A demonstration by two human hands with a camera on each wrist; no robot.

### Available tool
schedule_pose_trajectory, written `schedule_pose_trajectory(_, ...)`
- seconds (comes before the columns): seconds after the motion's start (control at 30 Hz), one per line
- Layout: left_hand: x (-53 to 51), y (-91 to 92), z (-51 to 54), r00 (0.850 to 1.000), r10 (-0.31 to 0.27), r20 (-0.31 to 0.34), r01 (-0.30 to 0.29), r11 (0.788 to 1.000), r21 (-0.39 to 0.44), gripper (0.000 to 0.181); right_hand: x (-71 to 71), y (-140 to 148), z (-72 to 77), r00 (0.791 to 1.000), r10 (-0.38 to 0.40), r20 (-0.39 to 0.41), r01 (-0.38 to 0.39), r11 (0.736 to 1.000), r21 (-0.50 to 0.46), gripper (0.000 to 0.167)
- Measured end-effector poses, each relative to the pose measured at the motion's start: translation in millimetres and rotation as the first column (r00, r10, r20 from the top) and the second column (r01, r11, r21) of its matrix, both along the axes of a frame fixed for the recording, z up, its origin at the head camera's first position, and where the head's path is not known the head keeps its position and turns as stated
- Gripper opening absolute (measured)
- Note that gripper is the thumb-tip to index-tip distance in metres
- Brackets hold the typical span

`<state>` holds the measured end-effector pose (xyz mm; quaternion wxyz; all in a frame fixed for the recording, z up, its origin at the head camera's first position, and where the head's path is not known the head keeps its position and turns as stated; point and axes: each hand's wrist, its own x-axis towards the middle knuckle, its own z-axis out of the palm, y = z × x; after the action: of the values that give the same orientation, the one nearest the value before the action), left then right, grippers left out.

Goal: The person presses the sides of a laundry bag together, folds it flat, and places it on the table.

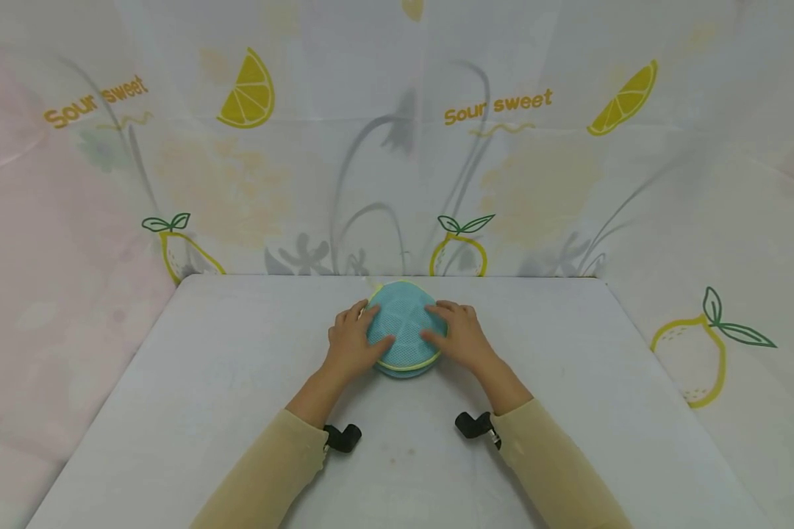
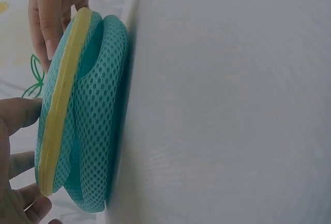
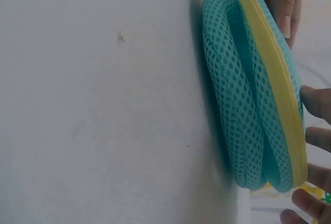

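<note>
A round teal mesh bag (image 1: 405, 323) with yellow edging lies folded flat on the white table. From the side, its yellow band (image 2: 63, 102) runs along the upper layer, with a thicker mesh fold (image 3: 230, 89) beneath, against the tabletop. My left hand (image 1: 353, 342) rests on the bag's left side, thumb on the upper face and fingers spread along the rim. Opposite it, my right hand (image 1: 463, 336) touches the right side in much the same way, fingers apart. Neither hand visibly curls round the bag. Some fingertips are hidden by the bag in the wrist views.
The white table (image 1: 238, 382) reaches back to a hanging cloth (image 1: 344, 147) printed with lemons and lettering. Similar cloth hangs at both sides. A black wrist device (image 1: 342, 438) sticks out from the left sleeve, and another black device (image 1: 474, 425) from the right sleeve.
</note>
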<state>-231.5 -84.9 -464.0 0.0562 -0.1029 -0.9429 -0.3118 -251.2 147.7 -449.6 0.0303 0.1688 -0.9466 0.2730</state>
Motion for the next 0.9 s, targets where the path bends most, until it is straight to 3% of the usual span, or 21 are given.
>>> schedule_pose_trajectory(0.37,0.6,-2.1,-0.3,0.998,-0.009,0.057,0.013,0.998,-0.068,0.073,5.0,0.1,0.0,0.997,0.022,0.080,-0.026,0.998,0.053,0.075)
schedule_pose_trajectory(0.9,1.3,-4.3,-3.8,0.994,-0.028,0.104,0.039,0.993,-0.112,0.079,7.7,-2.5,-2.3,0.993,0.022,0.117,-0.030,0.997,0.075,0.075)
